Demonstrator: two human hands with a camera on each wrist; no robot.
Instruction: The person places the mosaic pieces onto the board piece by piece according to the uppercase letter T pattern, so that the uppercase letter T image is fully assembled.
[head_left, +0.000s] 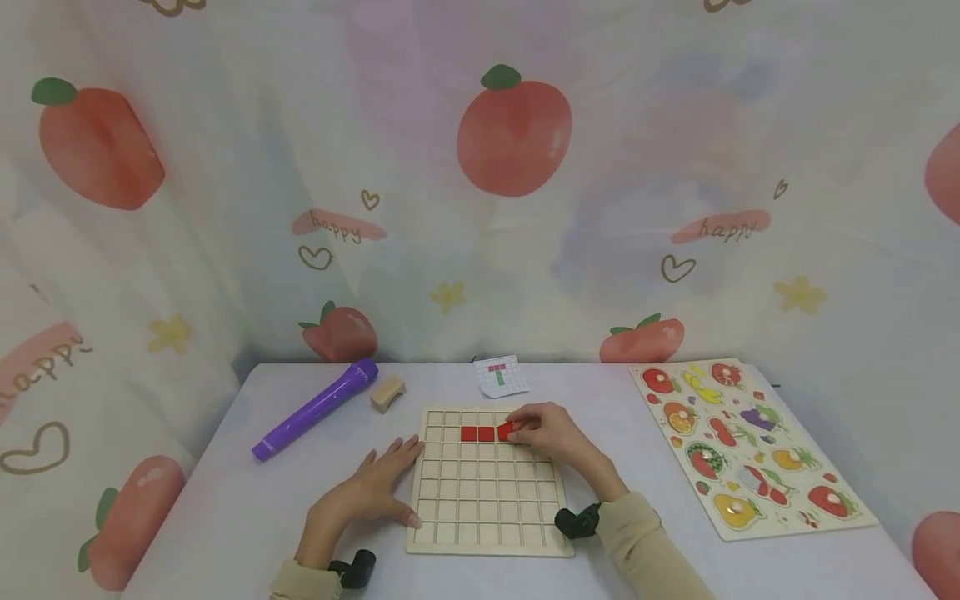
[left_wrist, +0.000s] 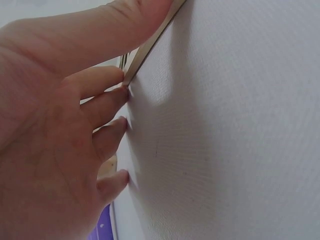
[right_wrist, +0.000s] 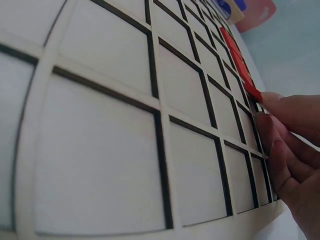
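My right hand [head_left: 551, 433] is over the far part of the wooden grid board [head_left: 487, 537], its fingertips pinching a small red tile [head_left: 506, 430] that sits tilted at the end of a short red row. Two more red tiles [head_left: 477, 433] lie flat in cells just beside it, in the second row from the board's far edge. In the right wrist view the red tile [right_wrist: 248, 82] shows as a thin red edge right at my fingertips [right_wrist: 272, 137], with the board's cells [right_wrist: 190, 170] spreading out below.

My left hand [head_left: 375, 492] lies flat and relaxed on the table [head_left: 225, 517], fingers straight, gripping nothing; its fingertips touch the board's left edge. In the left wrist view the fingers [left_wrist: 102, 92] press against the board's rim [left_wrist: 150, 45].

The board sits near the middle of the table's near edge. Toward the far left corner lies a purple marker-shaped tube [head_left: 315, 408], and just beside its far end is a small wooden block [head_left: 387, 392]. Near the far edge, beyond the board, lies a small pattern card [head_left: 501, 376] with red and green squares printed on it. Along the right edge of the table lies a fruit peg puzzle [head_left: 750, 446]. A cloth printed with peaches [head_left: 514, 133] hangs behind the table
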